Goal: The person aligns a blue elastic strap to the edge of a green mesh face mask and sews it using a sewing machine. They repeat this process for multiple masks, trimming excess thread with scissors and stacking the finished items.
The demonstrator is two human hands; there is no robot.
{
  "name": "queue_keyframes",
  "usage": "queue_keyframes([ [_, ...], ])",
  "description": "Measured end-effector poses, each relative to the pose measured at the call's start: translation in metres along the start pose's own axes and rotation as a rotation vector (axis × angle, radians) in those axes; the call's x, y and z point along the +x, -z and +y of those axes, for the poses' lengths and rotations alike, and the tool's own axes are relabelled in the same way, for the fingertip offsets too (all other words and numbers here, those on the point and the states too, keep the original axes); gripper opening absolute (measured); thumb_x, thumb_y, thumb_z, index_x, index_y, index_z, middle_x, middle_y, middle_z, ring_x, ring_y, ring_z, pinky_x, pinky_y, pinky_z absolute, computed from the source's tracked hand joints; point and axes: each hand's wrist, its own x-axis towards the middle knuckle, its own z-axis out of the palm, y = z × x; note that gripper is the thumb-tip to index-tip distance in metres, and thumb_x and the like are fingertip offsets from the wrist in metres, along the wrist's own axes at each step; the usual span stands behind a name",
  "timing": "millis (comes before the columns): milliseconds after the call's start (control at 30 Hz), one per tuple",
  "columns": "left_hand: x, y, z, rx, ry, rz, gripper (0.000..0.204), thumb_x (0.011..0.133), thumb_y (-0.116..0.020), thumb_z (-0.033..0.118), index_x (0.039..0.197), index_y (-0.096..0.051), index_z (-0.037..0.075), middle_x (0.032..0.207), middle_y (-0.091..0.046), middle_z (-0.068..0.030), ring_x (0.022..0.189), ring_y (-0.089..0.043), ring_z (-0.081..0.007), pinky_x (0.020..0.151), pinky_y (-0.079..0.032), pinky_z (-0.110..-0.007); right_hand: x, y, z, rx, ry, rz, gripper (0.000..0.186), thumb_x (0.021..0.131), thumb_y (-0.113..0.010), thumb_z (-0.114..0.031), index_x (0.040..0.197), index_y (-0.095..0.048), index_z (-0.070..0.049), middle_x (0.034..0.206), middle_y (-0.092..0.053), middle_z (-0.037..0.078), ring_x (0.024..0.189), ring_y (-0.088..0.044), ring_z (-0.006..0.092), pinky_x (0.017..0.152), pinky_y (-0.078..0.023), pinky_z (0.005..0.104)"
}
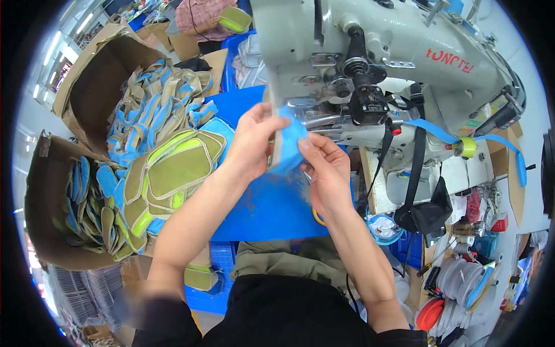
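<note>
A blue fabric piece with a beige edge [292, 146] is held up between both my hands, slightly blurred, in front of the sewing machine [404, 52]. My left hand [252, 140] pinches its upper left side, thumb lying across the top. On the right side, my right hand [328, 169] grips it between thumb and fingers. The piece is just left of the machine's needle area, over a blue work surface [260, 211]. Blue binding tape [433, 129] runs at the machine's right through a yellow-green roll [465, 148].
Olive and lime-edged fabric pads [182, 170] are stacked to the left. Beyond them, a cardboard box [95, 92] holds blue and beige strips; another box [43, 202] holds more pads. Thread spools [462, 280] crowd the lower right. Another person [199, 20] handles a green pad at the back.
</note>
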Motion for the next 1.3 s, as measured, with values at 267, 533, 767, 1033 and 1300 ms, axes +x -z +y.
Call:
queue_keyframes([
  [267,-0.005,0.008,0.003,-0.065,0.04,-0.017,0.033,0.09,-0.065,0.005,0.121,-0.056,-0.003,0.106,-0.067,-0.0098,0.093,-0.069,-0.0173,0.082,-0.059,-0.034,-0.052,0.032,-0.144,-0.737,0.79,0.207,0.022,0.096,-0.071,-0.011,0.118,-0.07,-0.006,0.109,-0.071,0.004,0.098,-0.064,0.0108,0.089,-0.052,0.0282],
  [533,0.007,0.0,0.002,-0.059,0.009,-0.084,0.022,0.094,-0.066,0.011,0.114,-0.061,0.001,0.102,-0.068,-0.0072,0.091,-0.068,-0.0163,0.084,-0.056,-0.033,0.025,0.138,-0.448,-1.252,1.16,0.665,0.049,0.094,-0.073,-0.023,0.137,-0.063,-0.002,0.124,-0.07,0.015,0.109,-0.066,0.0189,0.097,-0.051,0.0322],
  [767,0.032,0.055,-0.019,-0.143,0.108,-0.203,0.02,0.101,-0.062,0.024,0.113,-0.066,0.008,0.103,-0.07,-0.0049,0.093,-0.068,-0.0174,0.084,-0.056,-0.035,0.111,0.192,-0.455,-1.557,0.862,0.87,0.038,0.095,-0.052,-0.031,0.106,-0.068,0.002,0.103,-0.069,0.025,0.099,-0.066,0.0384,0.084,-0.051,0.0481],
  [1033,0.028,0.071,-0.046,-0.03,-0.017,-0.046,0.041,0.103,-0.062,0.021,0.139,-0.055,0.005,0.134,-0.061,-0.0117,0.119,-0.061,-0.0218,0.101,-0.051,-0.039,0.076,0.203,-0.429,-0.997,1.12,0.895,0.038,0.097,-0.055,-0.032,0.093,-0.07,0.002,0.094,-0.072,0.022,0.084,-0.067,0.036,0.081,-0.051,0.045],
  [1300,-0.032,0.138,-0.084,-0.156,0.04,0.115,0.039,0.096,-0.068,0.019,0.133,-0.06,0.005,0.131,-0.064,-0.0117,0.121,-0.061,-0.0272,0.105,-0.049,-0.047,0.01,0.158,-0.263,-1.562,1.075,0.894,0.026,0.099,-0.064,-0.024,0.108,-0.069,0.0,0.103,-0.07,0.012,0.093,-0.067,0.0247,0.087,-0.052,0.0372],
])
